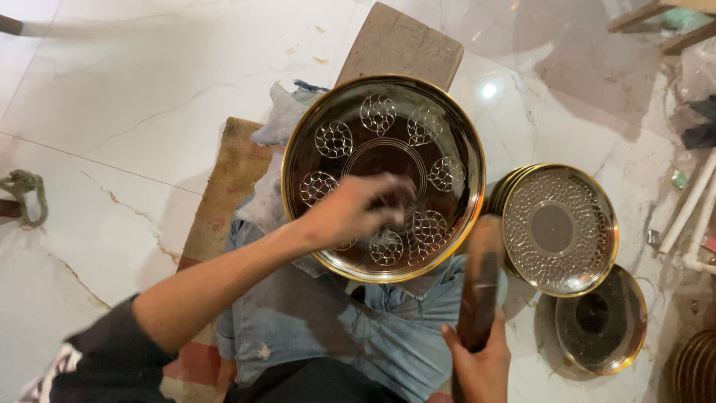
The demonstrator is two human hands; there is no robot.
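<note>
A large round brass tray [447, 127] with engraved leaf-like medallions and a gold rim rests tilted on my lap, over blue denim. My left hand [356, 211] lies on the tray's lower inner face, fingers blurred, pressing near the medallions; whether it holds something small is unclear. My right hand [477, 362] is closed around the lower end of a dark wooden mallet-like tool [481, 280], which stands upright just beside the tray's lower right rim.
A stack of smaller patterned brass plates [559, 227] sits on the marble floor at right, with a dark-centred plate [600, 321] below it. A wooden plank [403, 45] lies behind the tray, cloth rags [280, 119] and a woven mat [224, 194] at left. White pipes [690, 205] at far right.
</note>
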